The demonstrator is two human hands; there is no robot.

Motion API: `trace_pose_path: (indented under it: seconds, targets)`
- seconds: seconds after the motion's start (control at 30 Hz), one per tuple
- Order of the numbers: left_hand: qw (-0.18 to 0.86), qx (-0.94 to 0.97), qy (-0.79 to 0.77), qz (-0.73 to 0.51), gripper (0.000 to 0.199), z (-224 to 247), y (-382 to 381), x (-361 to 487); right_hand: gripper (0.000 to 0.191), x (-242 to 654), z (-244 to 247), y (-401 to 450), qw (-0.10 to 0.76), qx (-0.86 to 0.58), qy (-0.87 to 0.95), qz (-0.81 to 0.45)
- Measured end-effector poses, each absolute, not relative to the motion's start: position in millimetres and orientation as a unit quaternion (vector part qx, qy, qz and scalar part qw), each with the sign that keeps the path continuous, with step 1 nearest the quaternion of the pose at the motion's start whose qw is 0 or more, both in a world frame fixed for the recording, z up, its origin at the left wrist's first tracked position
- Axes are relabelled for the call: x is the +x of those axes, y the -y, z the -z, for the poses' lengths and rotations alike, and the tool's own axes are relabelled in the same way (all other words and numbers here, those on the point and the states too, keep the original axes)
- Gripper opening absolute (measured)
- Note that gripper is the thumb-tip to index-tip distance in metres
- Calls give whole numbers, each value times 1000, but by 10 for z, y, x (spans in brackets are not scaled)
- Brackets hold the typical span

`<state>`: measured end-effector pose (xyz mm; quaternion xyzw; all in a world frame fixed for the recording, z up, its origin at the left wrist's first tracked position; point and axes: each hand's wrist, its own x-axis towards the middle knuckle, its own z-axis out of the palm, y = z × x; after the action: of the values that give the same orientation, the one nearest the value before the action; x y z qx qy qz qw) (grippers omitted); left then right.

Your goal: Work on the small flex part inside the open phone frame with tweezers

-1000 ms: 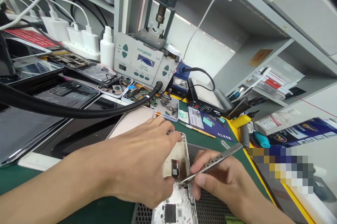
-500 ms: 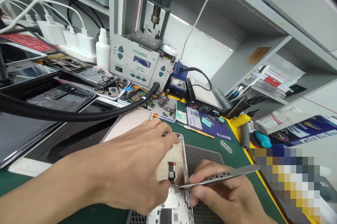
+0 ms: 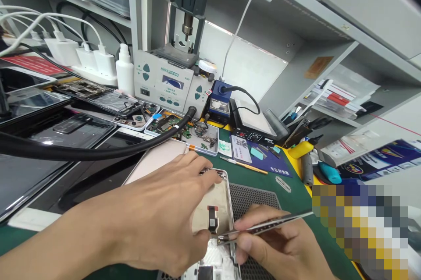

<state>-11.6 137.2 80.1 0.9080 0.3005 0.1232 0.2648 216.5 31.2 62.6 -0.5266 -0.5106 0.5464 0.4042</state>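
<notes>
L hand (image 3: 164, 218) lies flat over the opened phone frame (image 3: 217, 201), palm down, fingers close together and curled over its left edge; index tip reaches the frame's top corner, thumb presses near the small black flex connector (image 3: 213, 218) w/ its ribbon, just right of the thumb. R hand (image 3: 279, 249) pinches metal tweezers (image 3: 263, 226) between thumb and forefinger, other fingers curled under; the tweezer tips are closed together and touch the frame's inner edge just below the connector, right beside the L thumb. Whether the tips grip anything: can't tell, too small. The frame sits on a dark perforated mat (image 3: 256, 196) on the green bench mat (image 3: 250, 175), directly under both hands.

Beyond the L fingertips: a pink-gold back cover (image 3: 154, 161), then a thick black hose (image 3: 82, 150) running across to the grey rework station (image 3: 167, 85). A parts tray (image 3: 200, 137) w/ small boards sits just past the index tip. White bottle (image 3: 125, 69) and white chargers (image 3: 82, 56) stand further back-left. Past the R knuckles: a yellow-handled tool (image 3: 245, 164), a blue card (image 3: 266, 161), a teal-handled tool (image 3: 325, 172). Stacked phones and screens (image 3: 49, 131) lie left of the L wrist.
</notes>
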Motion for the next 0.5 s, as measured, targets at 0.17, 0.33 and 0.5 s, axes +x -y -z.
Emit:
trace_pose_path:
  seconds: [0.17, 0.33, 0.5]
  targets:
    - [267, 907, -300, -129, 46, -785, -1378, -108, 10, 2118, -635, -298, 442, -532, 458, -559]
    - [264, 908, -302, -124, 52, -771, -1380, -118, 6, 2181, -618, -313, 413, -514, 503, -559]
    - [259, 909, -303, -125, 54, -767, -1380, -112, 9, 2218, -596, -318, 415, -485, 575, -511]
